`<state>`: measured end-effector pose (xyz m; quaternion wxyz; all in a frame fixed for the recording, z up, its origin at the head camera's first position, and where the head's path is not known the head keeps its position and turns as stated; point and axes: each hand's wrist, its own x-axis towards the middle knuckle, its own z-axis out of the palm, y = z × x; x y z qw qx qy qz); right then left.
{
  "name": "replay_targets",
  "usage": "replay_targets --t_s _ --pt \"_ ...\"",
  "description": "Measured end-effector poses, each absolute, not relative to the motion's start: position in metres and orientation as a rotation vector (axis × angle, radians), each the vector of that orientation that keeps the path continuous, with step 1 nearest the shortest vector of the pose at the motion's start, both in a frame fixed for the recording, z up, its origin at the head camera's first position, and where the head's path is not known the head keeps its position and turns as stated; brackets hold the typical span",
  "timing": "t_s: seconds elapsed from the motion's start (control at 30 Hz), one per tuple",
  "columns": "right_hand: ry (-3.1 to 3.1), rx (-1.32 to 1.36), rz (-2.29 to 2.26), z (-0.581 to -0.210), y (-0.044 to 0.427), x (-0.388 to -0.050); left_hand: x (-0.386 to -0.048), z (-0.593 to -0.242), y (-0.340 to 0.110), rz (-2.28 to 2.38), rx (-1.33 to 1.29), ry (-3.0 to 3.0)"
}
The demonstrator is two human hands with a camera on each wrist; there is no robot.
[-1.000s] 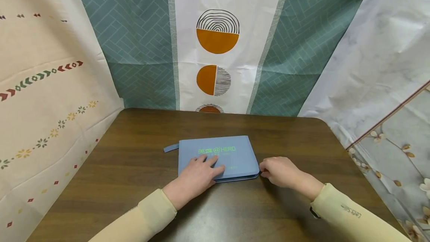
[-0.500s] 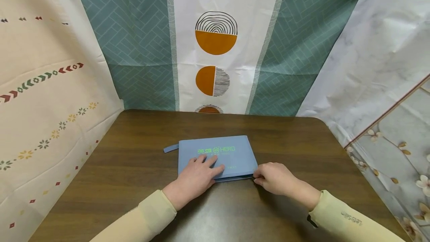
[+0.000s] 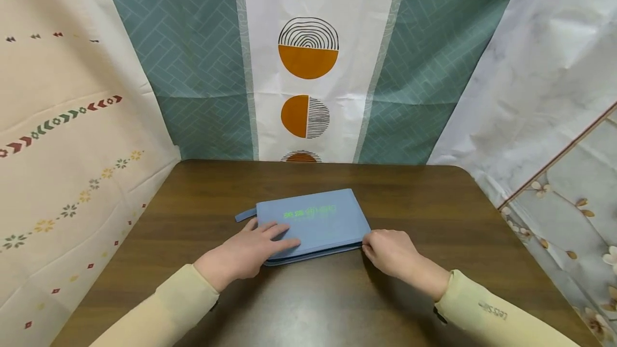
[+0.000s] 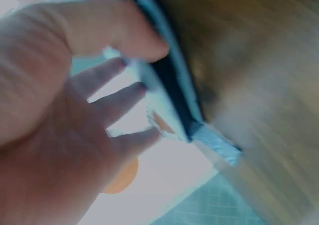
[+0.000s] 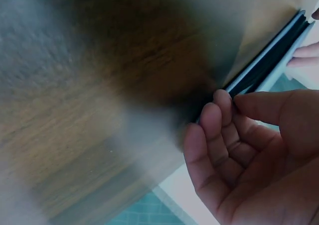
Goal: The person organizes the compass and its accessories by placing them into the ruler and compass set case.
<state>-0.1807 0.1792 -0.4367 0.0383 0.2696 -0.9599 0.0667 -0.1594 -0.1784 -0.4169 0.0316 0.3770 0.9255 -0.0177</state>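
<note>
A flat blue zip case (image 3: 332, 224) with green lettering lies on the table, slightly turned. My left hand (image 3: 246, 250) rests on its left front part, fingers spread over the cover. In the left wrist view that hand's thumb (image 4: 134, 36) lies by the dark gap along the case's edge. At the right front corner, my right hand (image 3: 390, 253) has curled fingers. The right wrist view shows its thumb (image 5: 264, 105) and index finger pinching the end of the case's edge. Whether a zip pull is between them is hidden. A gap shows along the front edge.
A short blue strap (image 3: 246, 215) sticks out from the case's left side. The dark wooden table (image 3: 308, 304) reaches back to a hanging patterned curtain (image 3: 207, 95). Light cloths hang at the left and right sides.
My left hand has slid left and toward me across the cover. My right hand has moved slightly left to grip the corner. The case has turned a little, its right side shifting away from me.
</note>
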Motion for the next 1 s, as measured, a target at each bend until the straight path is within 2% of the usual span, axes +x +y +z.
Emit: replay_targets --t_s 0.13,0.5,0.8,1.0 --pt "-2.954 0.795 0.168 -0.435 0.178 -0.192 -0.165 -0.423 -0.18 -0.162 1.301 2.953" --pt "-3.024 0.64 0.089 -0.436 0.185 -0.239 -0.173 -0.434 -0.16 -0.159 1.441 2.856" --pt "-3.035 0.623 0.096 -0.438 0.181 -0.278 -0.179 -0.44 -0.138 -0.06 1.445 2.773" --pt "-3.074 0.656 0.136 -0.436 0.171 -0.298 -0.176 -0.439 -0.122 -0.209 1.463 2.841"
